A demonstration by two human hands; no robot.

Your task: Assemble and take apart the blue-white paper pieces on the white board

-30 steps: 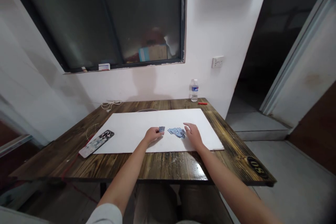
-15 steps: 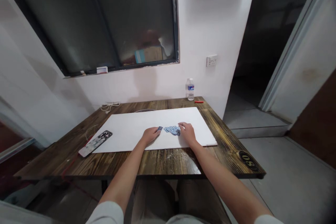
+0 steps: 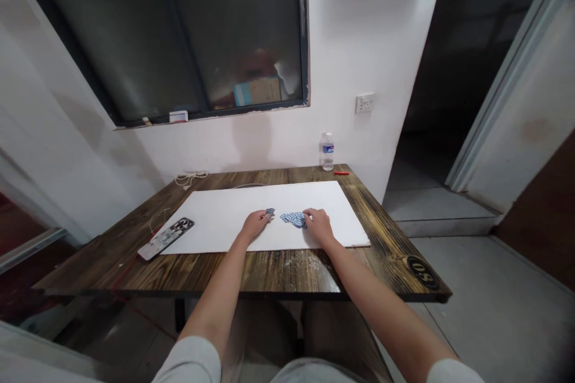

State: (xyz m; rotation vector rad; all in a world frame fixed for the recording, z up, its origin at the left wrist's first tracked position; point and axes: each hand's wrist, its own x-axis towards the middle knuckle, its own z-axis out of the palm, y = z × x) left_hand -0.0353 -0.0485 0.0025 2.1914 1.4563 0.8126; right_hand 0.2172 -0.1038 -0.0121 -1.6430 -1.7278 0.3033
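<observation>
A white board [image 3: 224, 215] lies flat on the dark wooden table [image 3: 287, 272]. Near its middle is a loose pile of small blue and white pieces [image 3: 293, 218]. My left hand [image 3: 256, 225], left of the pile, is closed on several small dark blue pieces [image 3: 270, 212] that stick out past its fingertips. My right hand [image 3: 318, 224] rests at the right edge of the pile with its fingers closed over it; what lies between those fingertips is too small to make out.
A phone [image 3: 166, 239] lies across the board's left edge. At the back are a white cable [image 3: 191, 178], a water bottle [image 3: 327, 155] and a red pen [image 3: 341, 173]. A wall with a window stands behind the table.
My left hand has moved slightly left and away from the pile with its dark pieces. My right hand's fingers have closed at the pile's edge. The view has shifted slightly.
</observation>
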